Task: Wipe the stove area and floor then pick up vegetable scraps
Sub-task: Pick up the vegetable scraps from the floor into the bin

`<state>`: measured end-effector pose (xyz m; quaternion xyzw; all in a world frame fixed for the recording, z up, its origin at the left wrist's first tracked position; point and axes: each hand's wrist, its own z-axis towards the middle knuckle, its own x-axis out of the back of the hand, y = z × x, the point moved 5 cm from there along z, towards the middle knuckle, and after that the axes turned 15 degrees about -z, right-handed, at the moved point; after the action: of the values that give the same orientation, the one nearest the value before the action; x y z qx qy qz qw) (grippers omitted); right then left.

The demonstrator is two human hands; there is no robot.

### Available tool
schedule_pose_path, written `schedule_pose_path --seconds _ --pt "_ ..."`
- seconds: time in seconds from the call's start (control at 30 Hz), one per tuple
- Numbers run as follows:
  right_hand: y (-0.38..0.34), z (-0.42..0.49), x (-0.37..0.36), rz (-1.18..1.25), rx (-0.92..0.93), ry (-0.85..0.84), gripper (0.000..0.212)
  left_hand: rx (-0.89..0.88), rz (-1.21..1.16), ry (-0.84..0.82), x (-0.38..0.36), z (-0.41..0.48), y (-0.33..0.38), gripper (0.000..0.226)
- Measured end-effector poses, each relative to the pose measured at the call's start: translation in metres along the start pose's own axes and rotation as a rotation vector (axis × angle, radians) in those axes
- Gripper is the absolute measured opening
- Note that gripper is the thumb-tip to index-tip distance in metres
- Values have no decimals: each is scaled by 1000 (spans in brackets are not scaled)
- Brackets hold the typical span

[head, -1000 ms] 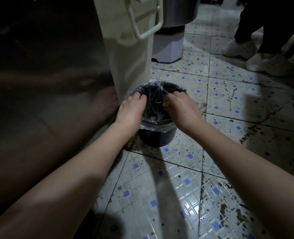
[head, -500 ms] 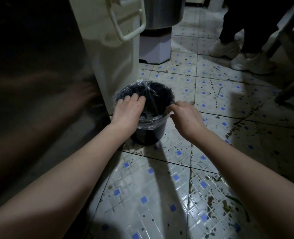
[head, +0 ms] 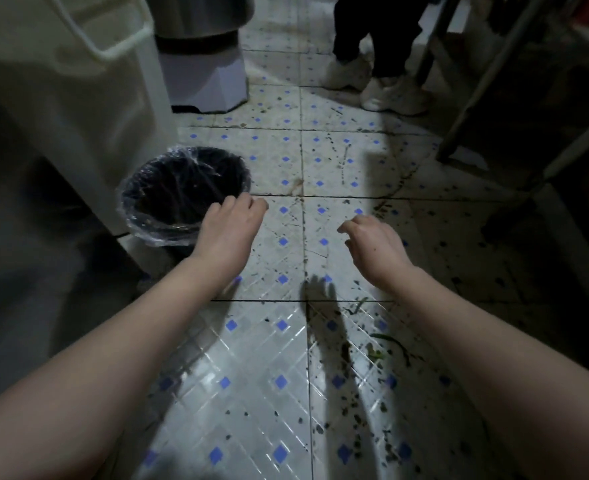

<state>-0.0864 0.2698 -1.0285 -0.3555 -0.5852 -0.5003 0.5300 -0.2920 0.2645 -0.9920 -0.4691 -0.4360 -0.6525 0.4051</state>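
A person is holding both bare hands low over a speckled tiled floor (head: 251, 358), next to a lined bin (head: 154, 199).

The left hand (head: 229, 230) is hovering palm down at the bin's right rim, its fingers (head: 248, 202) loosely curled and gripping nothing. The right hand (head: 376, 244) is hanging well apart to the right, its fingers (head: 350, 225) also loosely bent, slightly spread and empty. The vegetable scraps (head: 388, 339), green strips and dark bits, are lying on the floor at the near right, under the right forearm. The dark bin, with a clear liner (head: 147, 237) folded over its rim, is standing against a white cabinet (head: 78, 109) on the left. Farther off, a metal drum (head: 199, 15) is sitting on a pale base, and another person's pale shoes (head: 393, 95) are standing at the far right.
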Motion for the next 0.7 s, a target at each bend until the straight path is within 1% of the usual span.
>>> schedule_pose_path --seconds 0.13,0.33,0.43,0.57,0.7 --pt "24 -25 -14 16 -87 -62 41 -71 -42 -55 -19 4 22 54" --pt "55 -61 -38 29 -196 -157 27 -156 -52 -137 -51 5 54 54" --pt "66 -76 -52 82 -264 -178 27 -170 -79 -172 -65 6 66 52" --pt "83 -99 -64 154 -344 -149 26 -205 -103 -213 -86 8 83 49" --pt "98 -109 -86 149 -388 -236 33 -233 -116 -248 -108 9 99 46"
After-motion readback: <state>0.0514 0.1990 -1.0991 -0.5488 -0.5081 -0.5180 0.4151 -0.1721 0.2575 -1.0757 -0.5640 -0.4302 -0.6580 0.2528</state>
